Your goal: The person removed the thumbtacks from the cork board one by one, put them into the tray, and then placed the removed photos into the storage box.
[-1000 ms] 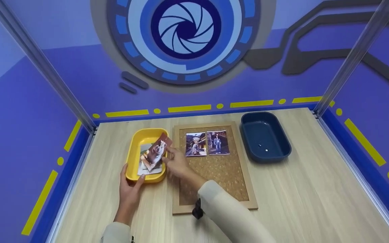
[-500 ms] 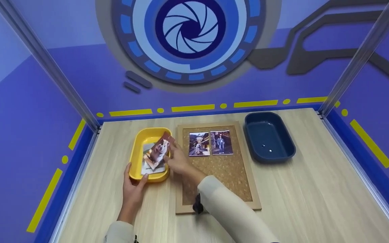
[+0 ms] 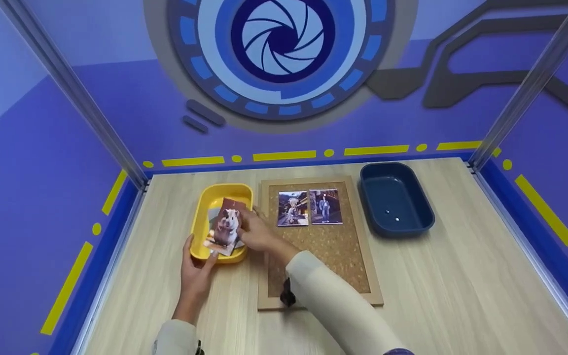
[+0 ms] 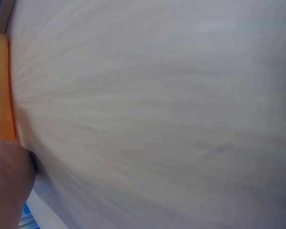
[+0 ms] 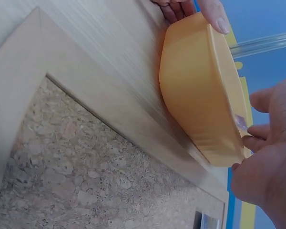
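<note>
My left hand (image 3: 197, 276) grips the near end of a yellow plastic tray (image 3: 200, 207), thumb over the rim and fingers along its outer left side. In the left wrist view only part of that hand (image 4: 9, 181) and an orange-looking tray wall (image 4: 0, 86) show at the edge. My right hand (image 3: 259, 231) reaches over the tray's right rim and pinches a photo of a hamster (image 3: 227, 224) by its right edge. Beneath it lie other photos, mostly covered. In the right wrist view the tray's side wall (image 5: 190, 86) hides most of the photo.
Right beside the yellow tray lies a wood-framed cork board (image 3: 318, 256). Two photos of standing figures, a left one (image 3: 293, 208) and a right one (image 3: 326, 207), sit side by side on its upper part. A dark blue tray (image 3: 392, 185) at right holds two tiny shiny pieces.
The hamster photo has turned from a slant to nearly upright and shifted slightly left within the yellow tray as my right hand moves it. My left hand keeps its grip on the tray.
</note>
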The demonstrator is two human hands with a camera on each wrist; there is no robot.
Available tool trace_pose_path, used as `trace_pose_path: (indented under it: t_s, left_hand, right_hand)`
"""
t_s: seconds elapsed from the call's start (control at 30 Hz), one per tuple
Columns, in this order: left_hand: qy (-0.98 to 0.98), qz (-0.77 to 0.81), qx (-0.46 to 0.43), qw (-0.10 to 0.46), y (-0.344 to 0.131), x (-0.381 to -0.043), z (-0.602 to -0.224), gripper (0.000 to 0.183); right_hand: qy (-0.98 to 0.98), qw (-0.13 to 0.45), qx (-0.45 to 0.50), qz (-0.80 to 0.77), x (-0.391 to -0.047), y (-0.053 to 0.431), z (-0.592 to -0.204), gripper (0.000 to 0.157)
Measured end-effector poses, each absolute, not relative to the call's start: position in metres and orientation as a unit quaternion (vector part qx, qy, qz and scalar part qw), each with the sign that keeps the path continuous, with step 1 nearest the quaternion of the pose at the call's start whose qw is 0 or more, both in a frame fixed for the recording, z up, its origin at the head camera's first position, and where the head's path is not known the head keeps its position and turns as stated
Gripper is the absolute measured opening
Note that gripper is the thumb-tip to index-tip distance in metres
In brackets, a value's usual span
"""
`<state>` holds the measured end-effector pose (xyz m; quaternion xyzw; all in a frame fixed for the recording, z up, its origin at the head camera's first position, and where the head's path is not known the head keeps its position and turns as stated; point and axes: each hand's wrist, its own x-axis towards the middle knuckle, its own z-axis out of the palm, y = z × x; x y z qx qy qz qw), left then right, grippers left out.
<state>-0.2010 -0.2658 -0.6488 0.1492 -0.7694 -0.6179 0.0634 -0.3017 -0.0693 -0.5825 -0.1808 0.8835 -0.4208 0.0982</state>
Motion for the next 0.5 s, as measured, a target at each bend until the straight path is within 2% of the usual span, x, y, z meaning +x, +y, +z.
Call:
trace_pose_path:
  t_s: [0.2,0.5]
  left_hand:
    - [-0.768,-0.621,0.141,0.066,-0.265,-0.202,-0.650,0.092]
    - [-0.776,-0.611,0.145,0.064,-0.264,-0.201,-0.650,0.088]
  right_hand:
    - [0.893,0.104,-0.198,-0.392,-0.300,-0.064,-0.583,0.073]
    - [0.873,0.090,-0.177,-0.445,-0.301,-0.055,-0.577,0.064]
